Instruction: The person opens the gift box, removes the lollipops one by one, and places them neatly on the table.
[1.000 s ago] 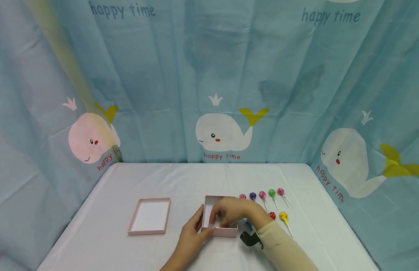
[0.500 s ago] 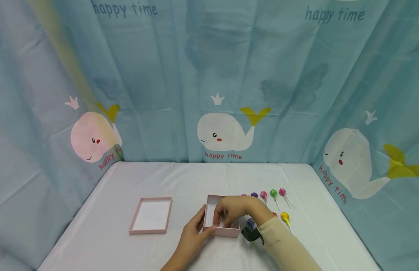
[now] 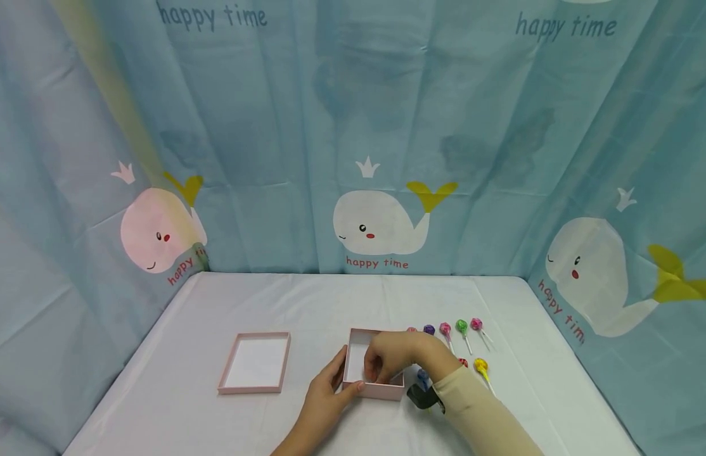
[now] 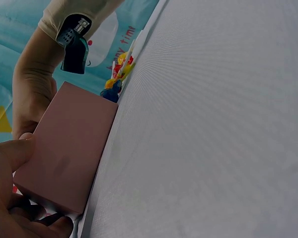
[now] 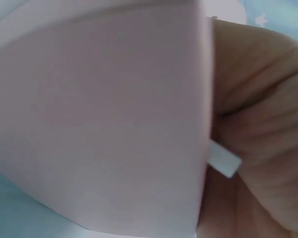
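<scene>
In the head view a pink box [image 3: 378,391] with a white inside stands uncovered on the table. My left hand [image 3: 323,398] grips its near left corner, thumb on the front wall and fingers along the left side. My right hand [image 3: 391,354] reaches down into the box with its fingers curled. In the right wrist view a white stick [image 5: 224,158] pokes out beside that palm, past the box edge; it looks like a lollipop stick, its head hidden by hand and wall. The left wrist view shows the box's outer wall [image 4: 69,144] under my left thumb.
Several wrapped lollipops lie right of the box, among them a green one [image 3: 462,325], a yellow one [image 3: 481,366] and a blue one [image 3: 423,376] partly behind my right wrist. A shallow pink lid [image 3: 250,390] lies at left. A whale-print curtain [image 3: 262,126] surrounds the table.
My right hand has shifted slightly right inside the box, and its fingers look more bunched. The left hand keeps its grip on the box. The whole view has drifted slightly.
</scene>
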`<state>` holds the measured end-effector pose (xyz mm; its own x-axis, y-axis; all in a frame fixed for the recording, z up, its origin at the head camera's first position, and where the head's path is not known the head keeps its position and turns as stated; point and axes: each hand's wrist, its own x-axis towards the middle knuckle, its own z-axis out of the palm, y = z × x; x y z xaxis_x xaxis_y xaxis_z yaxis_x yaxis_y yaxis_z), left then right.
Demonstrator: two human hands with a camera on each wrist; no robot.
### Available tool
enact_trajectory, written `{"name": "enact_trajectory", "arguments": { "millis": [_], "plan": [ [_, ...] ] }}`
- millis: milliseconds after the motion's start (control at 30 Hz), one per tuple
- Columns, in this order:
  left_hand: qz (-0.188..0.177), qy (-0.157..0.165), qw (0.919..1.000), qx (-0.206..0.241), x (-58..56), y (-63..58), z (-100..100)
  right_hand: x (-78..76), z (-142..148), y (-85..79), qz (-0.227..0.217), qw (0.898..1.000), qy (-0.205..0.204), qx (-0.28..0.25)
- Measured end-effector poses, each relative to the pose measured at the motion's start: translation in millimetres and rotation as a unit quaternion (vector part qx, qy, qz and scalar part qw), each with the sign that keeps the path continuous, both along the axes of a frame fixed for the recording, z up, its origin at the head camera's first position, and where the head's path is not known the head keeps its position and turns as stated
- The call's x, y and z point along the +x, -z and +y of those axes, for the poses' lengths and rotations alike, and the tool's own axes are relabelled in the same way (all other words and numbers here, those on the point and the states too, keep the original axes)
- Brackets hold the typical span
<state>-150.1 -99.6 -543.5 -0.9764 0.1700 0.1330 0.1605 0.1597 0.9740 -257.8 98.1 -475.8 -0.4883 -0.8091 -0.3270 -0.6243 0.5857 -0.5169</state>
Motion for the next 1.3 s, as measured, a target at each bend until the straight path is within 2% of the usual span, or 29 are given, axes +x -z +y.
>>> {"name": "enact_trajectory", "arguments": {
  "millis": [300, 467, 633, 900, 1067, 1167, 1300],
  "plan": [
    [0.003, 0.000, 1.0000, -0.002, -0.3, -0.1, 0.4, -0.6, 0.4, 5.5, 0.005, 1.000, 0.001, -0.005],
    [0.003, 0.001, 1.0000, -0.001, -0.7, 0.8, 0.5, -4.0, -0.5, 9.4, 0.014, 0.998, 0.014, -0.053],
    [0.001, 0.002, 1.0000, 0.001, -1.4, 1.4, 0.1, -4.7, -1.3, 16.6, 0.060, 0.993, 0.021, -0.096],
    [0.001, -0.002, 1.0000, 0.005, -3.1, 3.2, -0.1, -2.5, -4.2, 20.1, 0.142, 0.988, 0.004, -0.068],
    [-0.001, -0.003, 1.0000, 0.000, -3.1, 4.9, -0.1, -1.5, -2.9, 20.2, 0.136, 0.988, 0.018, -0.074],
    [-0.003, -0.005, 1.0000, -0.005, -2.7, 5.0, -0.6, -2.5, -0.9, 21.2, 0.126, 0.986, 0.029, -0.108],
    [-0.007, -0.006, 0.9999, -0.005, -2.4, 4.2, -0.9, -3.8, 2.0, 19.2, 0.126, 0.977, 0.043, -0.165]
  ]
}}
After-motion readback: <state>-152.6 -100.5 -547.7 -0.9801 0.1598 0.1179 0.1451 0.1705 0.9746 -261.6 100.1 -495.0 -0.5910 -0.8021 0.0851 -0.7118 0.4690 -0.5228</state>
